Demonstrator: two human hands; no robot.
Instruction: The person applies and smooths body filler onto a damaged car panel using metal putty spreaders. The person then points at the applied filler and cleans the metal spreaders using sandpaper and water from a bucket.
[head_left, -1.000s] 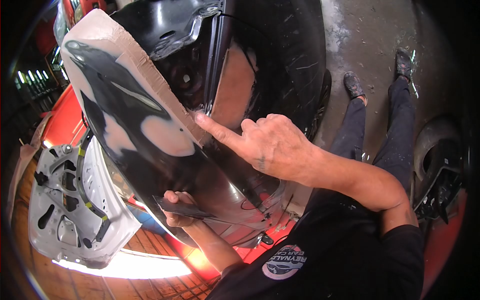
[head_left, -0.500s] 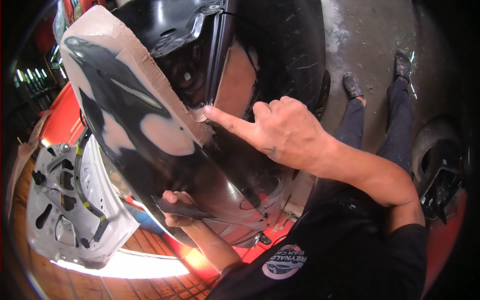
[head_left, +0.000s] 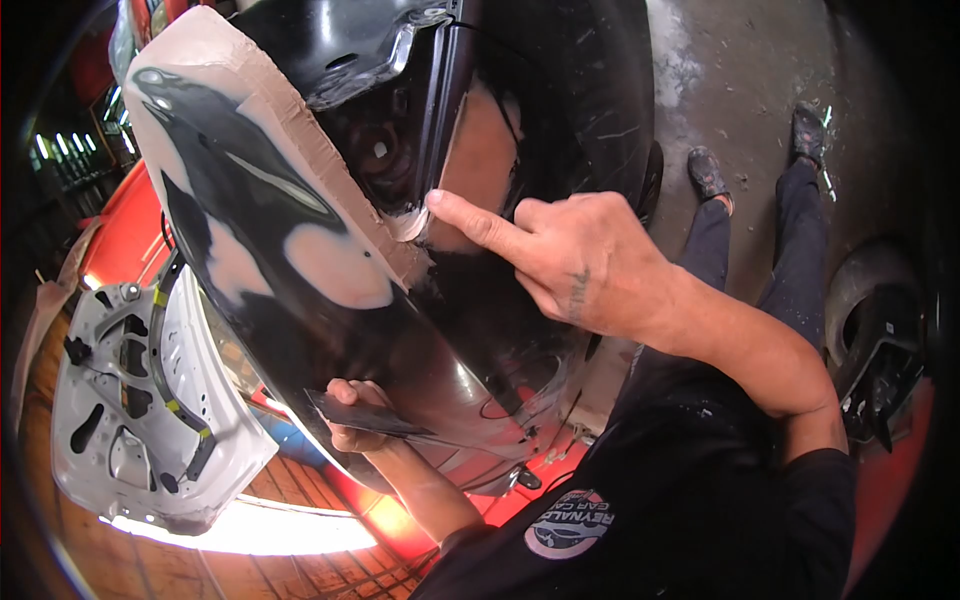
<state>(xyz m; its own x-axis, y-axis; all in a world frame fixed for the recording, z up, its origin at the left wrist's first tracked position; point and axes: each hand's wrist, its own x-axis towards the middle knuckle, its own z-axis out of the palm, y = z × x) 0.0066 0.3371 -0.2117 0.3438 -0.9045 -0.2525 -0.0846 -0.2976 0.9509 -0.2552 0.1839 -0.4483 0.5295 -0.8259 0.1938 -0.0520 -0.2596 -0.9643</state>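
Observation:
My right hand (head_left: 590, 255) holds nothing. Its index finger is stretched out, the other fingers curled, and the fingertip touches the corner of a black car body panel (head_left: 330, 335). Just left of that fingertip lies a wet-looking smear of pale filler (head_left: 408, 226). A strip of beige filler (head_left: 285, 110) runs along the panel's edge down to this corner. Lower on the left, my left hand (head_left: 355, 400) grips a thin dark flat sheet (head_left: 375, 418) above the panel; I cannot tell its material.
Sanded beige patches (head_left: 340, 268) mark the black panel. A filler-coloured area (head_left: 480, 165) lies beyond the dark channel. At left stands a loose white car panel (head_left: 130, 400) with cutouts. My feet (head_left: 707, 172) are on the concrete floor, and a tire (head_left: 870, 275) lies at right.
My right index fingertip has slid up and to the right along the corner, uncovering more of the pale smear. My left hand still grips the dark sheet in about the same place.

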